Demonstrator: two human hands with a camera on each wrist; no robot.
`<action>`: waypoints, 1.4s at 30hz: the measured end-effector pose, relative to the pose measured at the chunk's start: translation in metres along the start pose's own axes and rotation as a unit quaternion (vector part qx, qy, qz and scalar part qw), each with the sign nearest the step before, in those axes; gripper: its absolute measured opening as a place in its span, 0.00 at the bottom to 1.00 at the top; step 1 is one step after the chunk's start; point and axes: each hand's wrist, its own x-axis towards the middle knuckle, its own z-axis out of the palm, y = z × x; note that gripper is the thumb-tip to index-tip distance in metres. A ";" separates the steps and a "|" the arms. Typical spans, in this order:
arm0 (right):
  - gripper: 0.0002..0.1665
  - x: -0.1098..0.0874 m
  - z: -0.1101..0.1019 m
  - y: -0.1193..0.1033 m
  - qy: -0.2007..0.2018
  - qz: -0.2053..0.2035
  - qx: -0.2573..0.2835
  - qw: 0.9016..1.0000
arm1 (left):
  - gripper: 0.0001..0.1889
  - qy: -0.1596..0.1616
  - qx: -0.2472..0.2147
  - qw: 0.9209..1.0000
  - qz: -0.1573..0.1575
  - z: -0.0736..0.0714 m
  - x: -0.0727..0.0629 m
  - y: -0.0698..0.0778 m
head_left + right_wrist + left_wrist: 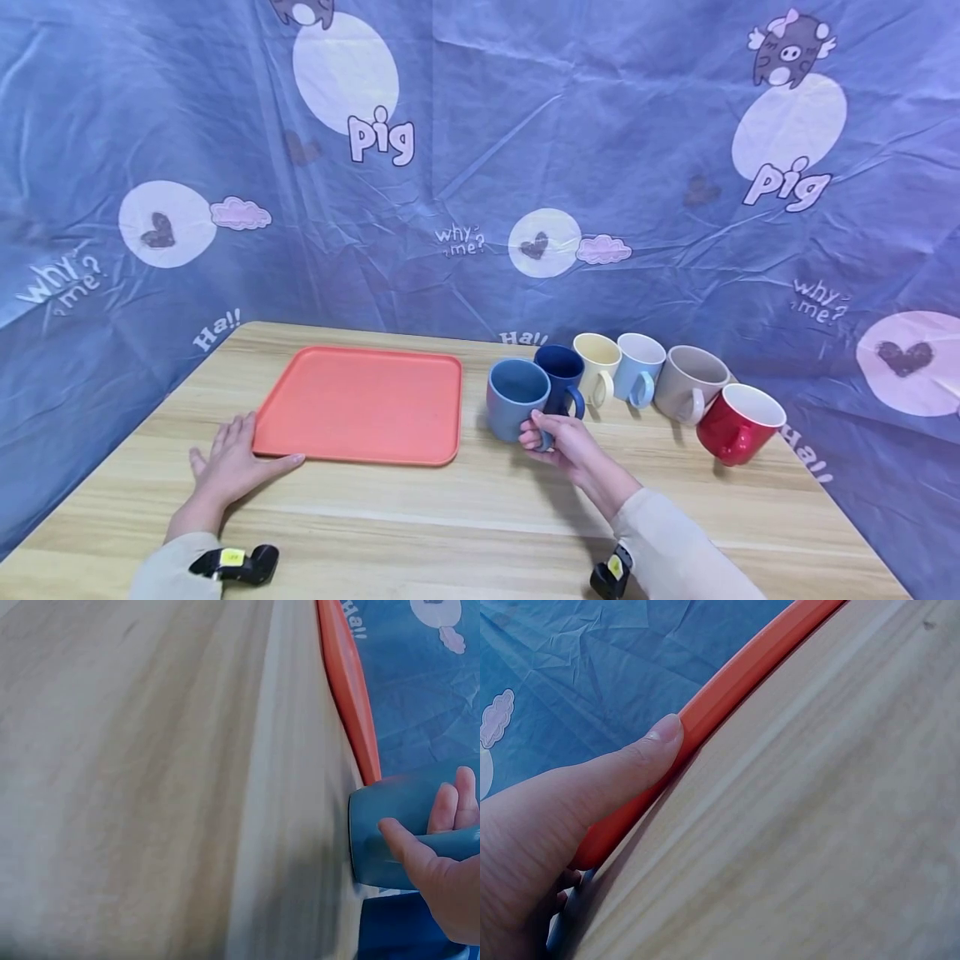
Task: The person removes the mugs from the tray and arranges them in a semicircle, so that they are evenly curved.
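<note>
My right hand (pixel 558 446) grips the handle of a grey-blue mug (pixel 516 398), upright just right of the tray. In the right wrist view, the thumb and fingers are around that mug's handle (pixel 454 844). Right behind it stands a dark blue mug (pixel 558 371). At the near left corner of a coral-red rectangular tray (pixel 367 404) is my left hand (pixel 231 462), fingers spread along the left side and thumb along the front edge. The left wrist view has the thumb (pixel 641 757) resting against the tray's rim (pixel 727 686); most other fingers are hidden there.
To the right, a row of mugs curves toward the table's edge: cream (pixel 595 362), light blue (pixel 637 367), grey-beige (pixel 686 383) and red (pixel 735 429). A blue printed curtain (pixel 465 167) hangs behind the wooden table (pixel 420 533).
</note>
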 end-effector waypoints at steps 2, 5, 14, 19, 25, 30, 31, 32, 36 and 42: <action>0.14 0.000 -0.002 0.002 -0.006 -0.001 -0.002 1.000 | 0.62 0.000 0.002 1.000 0.000 0.000 0.000 0.000; 0.14 -0.001 -0.004 0.003 -0.009 -0.006 -0.010 1.000 | 0.61 -0.001 0.001 1.000 0.001 -0.001 -0.001 0.001; 0.15 -0.003 -0.008 0.002 0.002 -0.007 -0.027 1.000 | 0.61 -0.006 0.005 1.000 -0.002 -0.001 -0.001 0.003; 0.15 -0.005 -0.008 0.001 0.001 -0.010 -0.029 1.000 | 0.61 -0.005 0.004 1.000 -0.002 -0.002 -0.001 0.003; 0.15 -0.005 -0.008 -0.001 0.006 -0.007 -0.029 1.000 | 0.61 -0.009 0.004 1.000 -0.004 -0.002 -0.002 0.003; 0.14 -0.006 -0.009 0.000 0.010 -0.006 -0.027 1.000 | 0.61 -0.014 0.004 1.000 -0.004 -0.003 -0.001 0.003; 0.14 -0.007 -0.009 0.000 0.011 -0.006 -0.025 1.000 | 0.61 -0.014 0.004 1.000 -0.004 -0.003 -0.001 0.003; 0.14 -0.007 -0.010 0.000 0.012 -0.005 -0.024 1.000 | 0.61 -0.015 0.005 1.000 -0.004 -0.003 -0.001 0.003; 0.14 -0.009 -0.012 0.000 0.011 -0.005 -0.022 1.000 | 0.60 -0.016 0.005 1.000 -0.002 -0.003 0.000 0.002; 0.13 -0.013 -0.016 0.000 0.008 -0.005 -0.024 1.000 | 0.61 -0.015 0.006 1.000 -0.002 -0.003 0.000 0.001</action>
